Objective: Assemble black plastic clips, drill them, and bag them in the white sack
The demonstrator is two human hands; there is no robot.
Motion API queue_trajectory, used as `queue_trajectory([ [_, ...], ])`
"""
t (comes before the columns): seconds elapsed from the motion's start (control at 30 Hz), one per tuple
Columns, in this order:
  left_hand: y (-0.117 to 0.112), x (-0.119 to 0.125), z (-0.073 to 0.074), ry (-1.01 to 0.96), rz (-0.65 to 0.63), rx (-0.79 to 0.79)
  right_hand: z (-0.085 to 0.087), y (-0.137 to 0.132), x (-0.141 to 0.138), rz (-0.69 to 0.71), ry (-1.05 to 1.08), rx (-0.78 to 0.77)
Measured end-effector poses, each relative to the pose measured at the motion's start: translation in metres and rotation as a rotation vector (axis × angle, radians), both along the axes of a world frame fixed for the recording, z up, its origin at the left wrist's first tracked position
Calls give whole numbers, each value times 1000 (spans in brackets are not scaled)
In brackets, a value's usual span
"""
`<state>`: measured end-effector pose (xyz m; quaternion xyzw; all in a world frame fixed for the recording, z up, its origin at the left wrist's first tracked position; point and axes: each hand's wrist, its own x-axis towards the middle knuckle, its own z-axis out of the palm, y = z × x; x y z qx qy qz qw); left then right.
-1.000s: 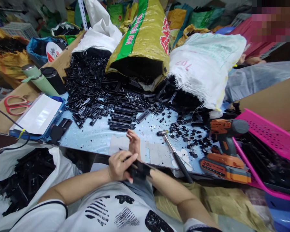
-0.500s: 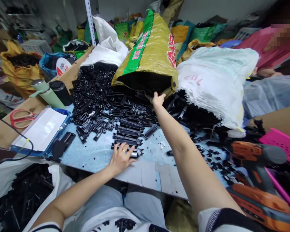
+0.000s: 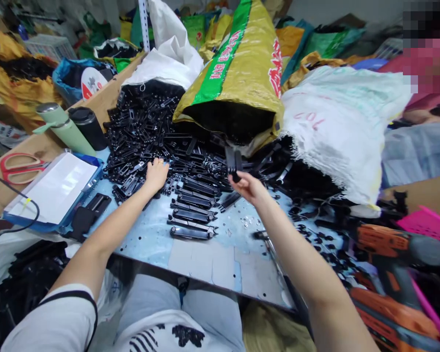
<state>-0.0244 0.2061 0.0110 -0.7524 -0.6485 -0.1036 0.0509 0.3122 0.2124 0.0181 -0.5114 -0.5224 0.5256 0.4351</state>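
My right hand (image 3: 250, 187) pinches a dark, long plastic part with a forked end (image 3: 234, 168), held up in front of the yellow-green sack (image 3: 238, 78). My left hand (image 3: 157, 175) is at the near side of a heap of small black slotted parts (image 3: 143, 127); its fingers are bunched and bent down, and whatever lies under the fingertips is hidden. Between the hands, a row of several long black assembled pieces (image 3: 194, 214) lies on the blue tabletop (image 3: 146, 244). The nearest piece in that row is untouched.
A white sack (image 3: 344, 132) spills black parts at the right. An orange cordless drill (image 3: 385, 239) and a pink basket (image 3: 425, 225) stand beyond my right forearm. At left are red-handled scissors (image 3: 20, 168), white paper (image 3: 60, 188), a green flask (image 3: 68, 129) and a black cup (image 3: 88, 128).
My left hand has left the nearest piece of the row and moved up to the heap. My right hand has drawn back from the yellow-green sack's mouth with a black part.
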Motion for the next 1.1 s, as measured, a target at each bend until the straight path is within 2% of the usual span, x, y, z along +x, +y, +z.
queue_trajectory([
  [0.1,10,-9,-4,105,-165,-51,-7,-81,9,15,122,-285],
  [0.2,-2,-18,2,128,-228,-64,-15,-142,23,42,71,-385],
  [0.27,-23,-20,11,122,-257,-45,-23,-170,35,23,-29,-327],
  [0.33,-53,-15,21,76,-295,-6,-28,-189,49,-71,-183,-185],
  [0.4,-94,-1,29,-18,-324,6,-28,-204,60,-202,-319,-11],
  [0.47,-140,22,31,-122,-353,-76,-19,-218,65,-248,-383,130],
  [0.5,-164,36,30,-155,-381,-157,-13,-225,66,-191,-408,182],
  [0.53,-186,49,27,-175,-420,-244,-6,-232,64,-78,-445,225],
  [0.6,-223,70,18,-187,-474,-356,5,-245,58,252,-567,305],
  [0.67,-245,82,9,-187,-510,-427,8,-253,48,544,-704,393],
  [0.7,-251,84,5,-193,-518,-445,6,-256,42,602,-780,437],
  [0.73,-253,84,1,-209,-518,-455,3,-257,36,585,-869,473],
  [0.8,-249,82,-5,-271,-492,-461,-6,-258,23,358,-1081,454],
  [0.87,-239,81,-10,-332,-443,-466,-14,-261,6,80,-1255,301],
  [0.9,-234,82,-11,-346,-409,-465,-17,-264,-2,-3,-1307,210],
  [0.97,-226,86,-14,-342,-326,-432,-22,-273,-17,-62,-1347,99],
  [1.0,-224,88,-15,-335,-288,-399,-23,-278,-22,-76,-1342,97],
  [1.1,-226,93,-18,-355,-230,-281,-31,-288,-30,-201,-1293,200],
])
